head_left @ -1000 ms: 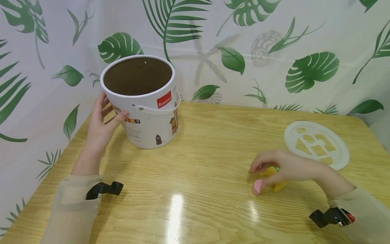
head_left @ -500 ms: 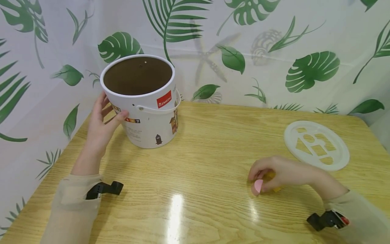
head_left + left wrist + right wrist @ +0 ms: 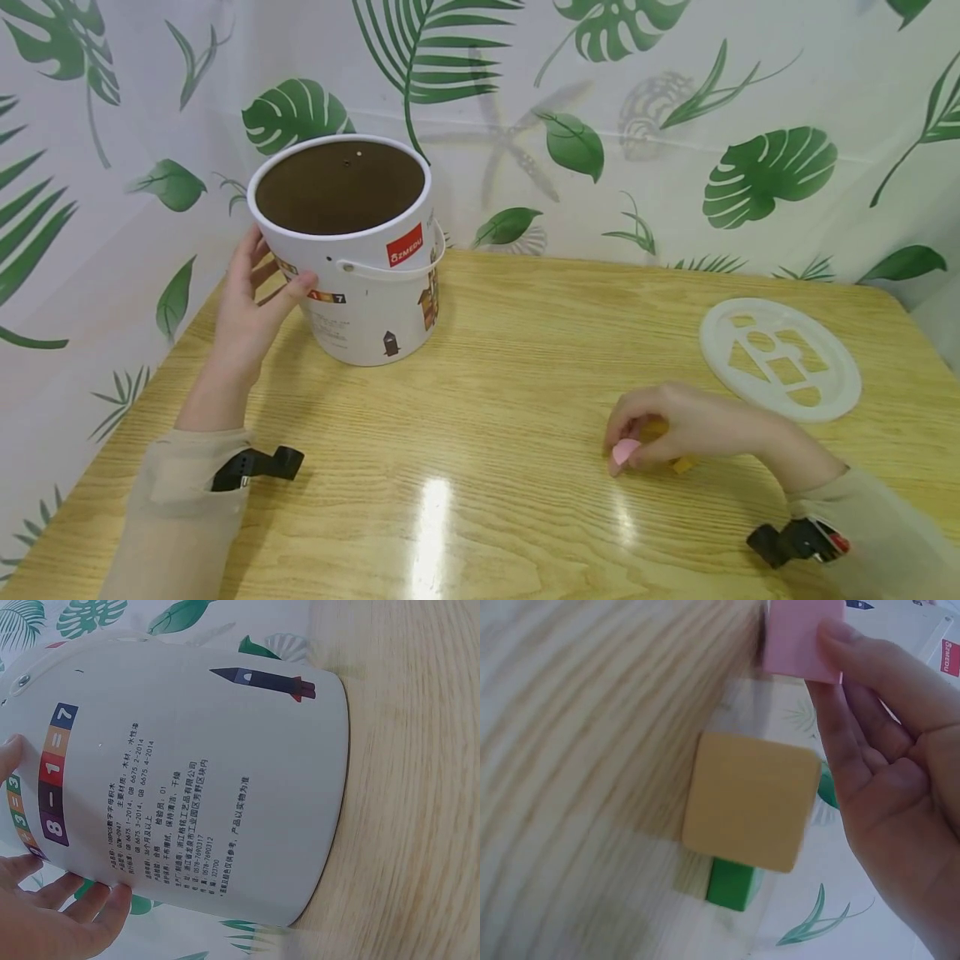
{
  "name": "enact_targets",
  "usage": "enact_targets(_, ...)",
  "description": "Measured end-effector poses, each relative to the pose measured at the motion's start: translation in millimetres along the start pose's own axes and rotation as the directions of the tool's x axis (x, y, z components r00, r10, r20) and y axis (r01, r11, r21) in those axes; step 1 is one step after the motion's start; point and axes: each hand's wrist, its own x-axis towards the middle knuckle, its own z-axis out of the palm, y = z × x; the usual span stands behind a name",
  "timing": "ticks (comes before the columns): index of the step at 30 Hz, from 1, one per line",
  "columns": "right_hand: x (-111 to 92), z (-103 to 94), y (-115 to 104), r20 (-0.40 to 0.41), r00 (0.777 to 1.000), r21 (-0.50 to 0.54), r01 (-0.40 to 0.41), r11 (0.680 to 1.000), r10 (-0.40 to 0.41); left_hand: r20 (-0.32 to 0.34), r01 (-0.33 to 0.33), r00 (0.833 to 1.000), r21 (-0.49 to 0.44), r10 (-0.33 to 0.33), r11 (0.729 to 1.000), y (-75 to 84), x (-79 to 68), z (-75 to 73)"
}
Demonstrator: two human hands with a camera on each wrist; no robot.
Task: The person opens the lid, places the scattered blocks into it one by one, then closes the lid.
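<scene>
On the left, a white bucket (image 3: 360, 308) with a brown inside stands on the table. My left hand (image 3: 247, 308) holds its side, thumb at the front and fingers spread round the wall. In the right wrist view, my right hand (image 3: 900, 742) pinches a small pink half-round block (image 3: 802, 641) between thumb and fingers, close to the tabletop. A yellow square-faced block (image 3: 751, 801) stands beside that hand, with a green block (image 3: 731, 885) right by it. In the head view, my right hand (image 3: 690, 425) hides most of these two.
A white oval plate (image 3: 712, 342) with shaped cut-outs lies at the right, beyond my right hand. A thin white handle (image 3: 390, 273) hangs on the bucket's front. Behind the wooden table (image 3: 510, 517) rises a leaf-printed cloth (image 3: 465, 192).
My right hand has come down onto the pink block and shifted a little left. The block has turned, with its flat pink face now tilted upward. My left hand and the bucket stay put.
</scene>
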Motion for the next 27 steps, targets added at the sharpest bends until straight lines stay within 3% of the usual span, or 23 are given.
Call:
enact_targets(11,24,-9.8,-13,-0.071,0.996,-0.064,0.058,0.996,-0.063,0.001,0.01,1.0,0.01,-0.01,1.0,4.0,1.0,1.6)
enact_targets(27,70,-28.0,-42,-0.082,0.993,-0.13,0.075,0.989,-0.086,-0.002,0.033,0.999,0.027,-0.033,0.999,3.2,-1.0,0.6)
